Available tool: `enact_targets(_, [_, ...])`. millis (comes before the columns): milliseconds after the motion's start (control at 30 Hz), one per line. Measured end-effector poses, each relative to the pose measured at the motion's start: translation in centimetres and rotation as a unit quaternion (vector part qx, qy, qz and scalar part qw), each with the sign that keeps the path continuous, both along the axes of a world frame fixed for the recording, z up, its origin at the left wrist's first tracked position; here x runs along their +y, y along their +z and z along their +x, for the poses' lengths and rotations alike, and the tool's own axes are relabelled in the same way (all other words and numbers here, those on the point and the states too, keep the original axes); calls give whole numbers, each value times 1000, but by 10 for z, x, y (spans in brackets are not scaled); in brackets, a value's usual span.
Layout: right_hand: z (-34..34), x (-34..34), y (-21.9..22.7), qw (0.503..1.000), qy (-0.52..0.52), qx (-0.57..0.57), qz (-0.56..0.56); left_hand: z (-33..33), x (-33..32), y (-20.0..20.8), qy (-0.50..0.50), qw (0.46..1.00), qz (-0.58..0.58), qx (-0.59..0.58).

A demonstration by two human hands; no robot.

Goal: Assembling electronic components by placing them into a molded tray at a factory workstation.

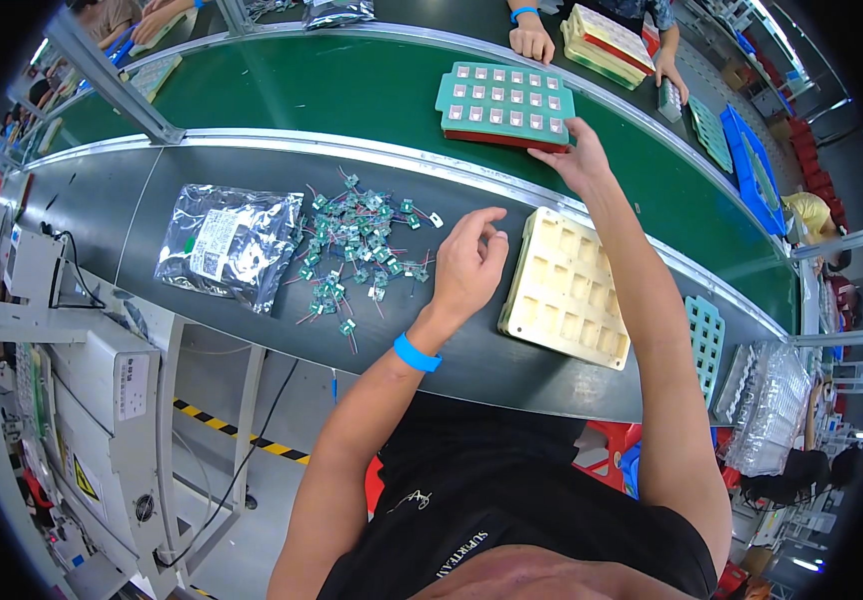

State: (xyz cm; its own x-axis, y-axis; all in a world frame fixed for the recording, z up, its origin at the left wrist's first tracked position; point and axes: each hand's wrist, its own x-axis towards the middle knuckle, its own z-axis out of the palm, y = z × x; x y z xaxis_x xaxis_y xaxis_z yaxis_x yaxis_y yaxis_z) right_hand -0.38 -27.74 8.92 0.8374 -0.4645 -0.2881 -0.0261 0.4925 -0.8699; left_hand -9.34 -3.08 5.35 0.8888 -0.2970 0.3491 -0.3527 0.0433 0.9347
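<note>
A green tray (497, 127) with rows of small pale square pieces in its pockets lies on a red base over the green conveyor belt. My right hand (580, 160) grips its near right corner, thumb at the upper edge and fingers low at the side. My left hand (470, 262) hovers over the dark worktop, loosely curled, with a gap between index finger and thumb and nothing visible in it. Right beside it is a cream tray (570, 290) with square pockets. Left of that hand lies a loose pile of small green circuit boards (352, 235) with thin wires.
A silver bag (230, 245) with a white label lies left of the pile. Beyond my right forearm are a green pocketed tray (704, 340) and clear plastic trays (767, 410). A metal rail (352, 150) edges the belt. Across it, a co-worker's hand (532, 40) is near stacked trays (607, 45).
</note>
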Motion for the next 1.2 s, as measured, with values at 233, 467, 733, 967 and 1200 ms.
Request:
enact_targets(233, [-3, -35, 3, 988, -4, 136, -74, -3, 1, 2, -10, 999, 14, 28])
enact_targets(467, [-64, -85, 30, 981, -62, 103, -153, 0, 2, -4, -16, 999, 36, 14])
enact_targets(733, [-225, -80, -24, 927, -158, 69, -334, -3, -9, -10, -56, 997, 41, 30])
enact_targets(967, [-262, -61, -69, 871, -235, 17, -431, -1, -30, -5, -127, 979, -31, 156])
enact_targets(1200, [-261, -49, -60, 828, -233, 47, -507, 23, -56, -20, -95, 987, -15, 129])
